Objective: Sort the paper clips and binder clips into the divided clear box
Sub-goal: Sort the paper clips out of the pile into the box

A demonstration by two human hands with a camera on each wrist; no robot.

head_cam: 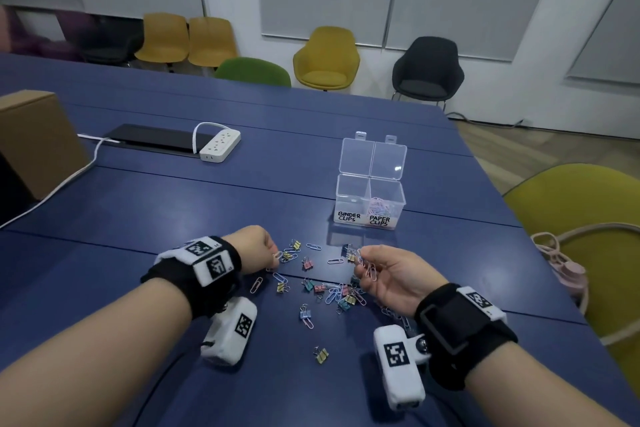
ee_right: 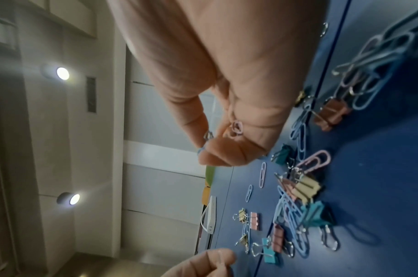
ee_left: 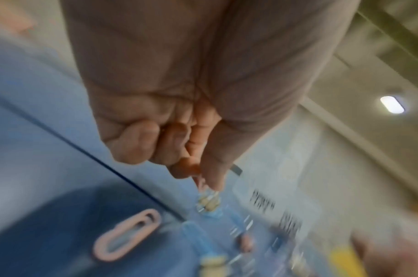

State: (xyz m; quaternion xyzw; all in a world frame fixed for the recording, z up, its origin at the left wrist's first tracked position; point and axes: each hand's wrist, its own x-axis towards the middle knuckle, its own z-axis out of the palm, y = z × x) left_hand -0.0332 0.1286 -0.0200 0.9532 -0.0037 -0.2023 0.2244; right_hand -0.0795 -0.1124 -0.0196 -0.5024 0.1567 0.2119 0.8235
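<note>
The divided clear box (head_cam: 349,199) stands open at the back right of the blue table (head_cam: 173,204). Its left cell, labelled BINDER CLIPS, looks empty. The right cell, labelled PAPER CLIPS, holds pastel paper clips (head_cam: 381,206). A loose scatter of paper clips and binder clips (head_cam: 322,284) lies between my hands. My right hand (head_cam: 363,263) is raised palm-up and pinches a small bunch of paper clips (head_cam: 370,270), also seen as pink clips (ee_right: 236,129). My left hand (head_cam: 275,258) is low at the scatter's left edge, fingers curled, thumb and forefinger (ee_left: 212,174) pinching what looks like a paper clip.
A lone yellow binder clip (head_cam: 322,354) lies nearer to me. A white power strip (head_cam: 220,146) and a cardboard box (head_cam: 34,142) sit at the back left. An olive chair (head_cam: 581,218) and a pink bottle (head_cam: 568,270) are off the table's right edge.
</note>
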